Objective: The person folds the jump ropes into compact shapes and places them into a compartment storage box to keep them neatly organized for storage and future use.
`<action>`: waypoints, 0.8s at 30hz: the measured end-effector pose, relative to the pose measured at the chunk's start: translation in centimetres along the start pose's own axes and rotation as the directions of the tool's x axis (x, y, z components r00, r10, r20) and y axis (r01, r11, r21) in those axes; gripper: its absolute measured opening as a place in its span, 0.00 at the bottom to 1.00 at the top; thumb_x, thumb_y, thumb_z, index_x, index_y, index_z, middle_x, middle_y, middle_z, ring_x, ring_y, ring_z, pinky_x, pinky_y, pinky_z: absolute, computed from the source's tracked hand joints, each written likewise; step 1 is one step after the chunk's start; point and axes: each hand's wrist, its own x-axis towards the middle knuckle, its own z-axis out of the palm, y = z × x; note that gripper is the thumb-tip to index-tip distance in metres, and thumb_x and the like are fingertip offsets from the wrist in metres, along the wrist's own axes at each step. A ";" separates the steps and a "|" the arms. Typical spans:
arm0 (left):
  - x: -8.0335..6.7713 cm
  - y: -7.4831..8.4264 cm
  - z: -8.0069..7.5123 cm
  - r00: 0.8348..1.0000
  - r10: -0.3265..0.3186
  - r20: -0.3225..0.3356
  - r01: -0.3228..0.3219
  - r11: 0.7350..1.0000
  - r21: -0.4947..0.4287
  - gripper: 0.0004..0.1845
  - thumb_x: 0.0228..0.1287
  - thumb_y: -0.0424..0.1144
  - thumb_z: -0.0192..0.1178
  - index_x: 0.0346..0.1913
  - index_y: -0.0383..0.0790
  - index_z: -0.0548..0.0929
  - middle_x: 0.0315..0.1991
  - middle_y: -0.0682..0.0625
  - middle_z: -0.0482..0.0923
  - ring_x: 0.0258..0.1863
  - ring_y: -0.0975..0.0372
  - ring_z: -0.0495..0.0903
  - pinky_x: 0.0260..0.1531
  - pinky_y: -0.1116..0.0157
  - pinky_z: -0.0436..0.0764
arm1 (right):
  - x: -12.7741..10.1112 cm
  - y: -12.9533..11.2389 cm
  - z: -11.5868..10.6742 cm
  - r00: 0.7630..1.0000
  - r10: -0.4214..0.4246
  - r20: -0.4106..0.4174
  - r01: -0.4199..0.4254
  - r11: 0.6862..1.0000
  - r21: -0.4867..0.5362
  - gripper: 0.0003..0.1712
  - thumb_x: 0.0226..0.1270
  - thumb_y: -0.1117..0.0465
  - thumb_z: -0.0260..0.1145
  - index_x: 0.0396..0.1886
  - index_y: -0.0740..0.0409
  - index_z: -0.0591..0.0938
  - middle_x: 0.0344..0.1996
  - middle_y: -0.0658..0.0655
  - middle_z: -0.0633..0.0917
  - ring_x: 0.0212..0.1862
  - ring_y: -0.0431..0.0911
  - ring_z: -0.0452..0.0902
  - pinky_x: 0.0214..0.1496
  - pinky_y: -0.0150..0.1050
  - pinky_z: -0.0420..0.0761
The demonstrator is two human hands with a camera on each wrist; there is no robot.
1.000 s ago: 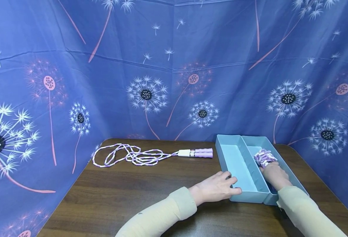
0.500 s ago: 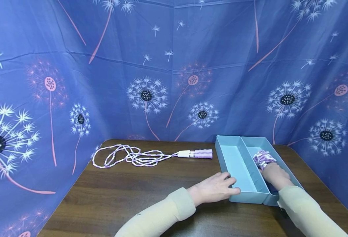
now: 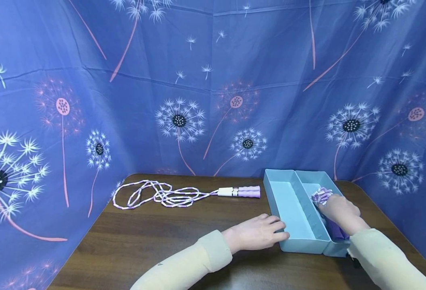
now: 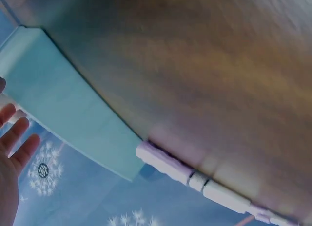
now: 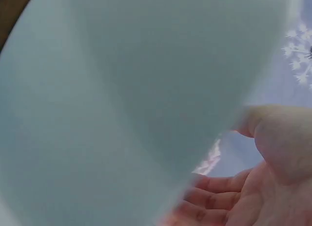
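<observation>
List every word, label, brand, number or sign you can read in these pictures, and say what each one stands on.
None can be read.
Jump rope handle on the table: small dark marks on its white part, too small to read.
Blue two-compartment tray: no print visible.
Dandelion backdrop cloth: pattern only, no lettering.
Both wrist views: blurred, no text.

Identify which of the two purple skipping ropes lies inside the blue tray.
The bundled rope under the right hand, in the tray's right compartment; the other rope sprawls on the table.
</observation>
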 end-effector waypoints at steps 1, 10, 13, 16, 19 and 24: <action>-0.2 -0.3 -0.1 1.000 -0.003 -0.001 0.003 1.000 -0.008 0.17 0.68 0.43 0.49 0.58 0.55 0.72 0.54 0.56 0.71 0.56 0.64 0.70 0.48 0.69 0.71 | -0.1 -0.2 -0.2 1.000 -0.009 -0.006 0.009 1.000 -0.004 0.41 0.65 0.44 0.53 0.50 0.85 0.65 0.43 0.83 0.73 0.37 0.67 0.74 0.35 0.61 0.75; -1.9 -3.9 0.3 0.993 -0.111 -0.044 0.112 0.993 0.030 0.17 0.64 0.40 0.51 0.56 0.54 0.74 0.52 0.55 0.72 0.54 0.62 0.71 0.51 0.64 0.72 | -1.2 -2.6 -1.2 0.985 -0.110 -0.133 0.114 0.993 0.025 0.31 0.62 0.50 0.56 0.39 0.81 0.67 0.32 0.77 0.76 0.33 0.67 0.75 0.30 0.62 0.74; -2.5 -5.1 0.6 0.986 -0.162 -0.040 0.164 0.984 0.063 0.17 0.63 0.41 0.53 0.55 0.54 0.74 0.52 0.54 0.72 0.55 0.60 0.71 0.51 0.62 0.73 | -1.5 -3.7 -1.1 0.977 -0.141 -0.157 0.145 0.989 0.015 0.31 0.62 0.50 0.58 0.40 0.80 0.67 0.32 0.76 0.76 0.33 0.67 0.76 0.30 0.61 0.74; -3.2 -6.2 1.1 0.976 -0.212 -0.042 0.215 0.973 0.080 0.17 0.62 0.42 0.55 0.54 0.53 0.74 0.52 0.53 0.73 0.55 0.59 0.72 0.50 0.61 0.74 | -1.9 -5.1 -1.0 0.966 -0.168 -0.197 0.173 0.985 0.006 0.32 0.62 0.50 0.59 0.42 0.80 0.67 0.34 0.77 0.76 0.36 0.70 0.75 0.30 0.61 0.74; -3.9 -7.2 1.8 0.964 -0.264 -0.026 0.265 0.960 0.085 0.16 0.62 0.42 0.55 0.53 0.52 0.75 0.52 0.52 0.74 0.55 0.58 0.72 0.50 0.61 0.73 | -2.2 -6.4 -0.7 0.944 -0.213 -0.253 0.222 0.975 0.006 0.30 0.61 0.52 0.60 0.42 0.80 0.67 0.33 0.76 0.75 0.35 0.70 0.75 0.30 0.60 0.74; -4.6 -8.7 3.2 0.933 -0.361 -0.001 0.360 0.930 0.079 0.15 0.61 0.42 0.57 0.51 0.51 0.74 0.52 0.53 0.74 0.55 0.59 0.70 0.49 0.62 0.72 | -2.6 -8.2 0.0 0.888 -0.290 -0.357 0.312 0.950 0.004 0.30 0.60 0.54 0.62 0.44 0.80 0.69 0.35 0.77 0.76 0.37 0.70 0.75 0.32 0.60 0.75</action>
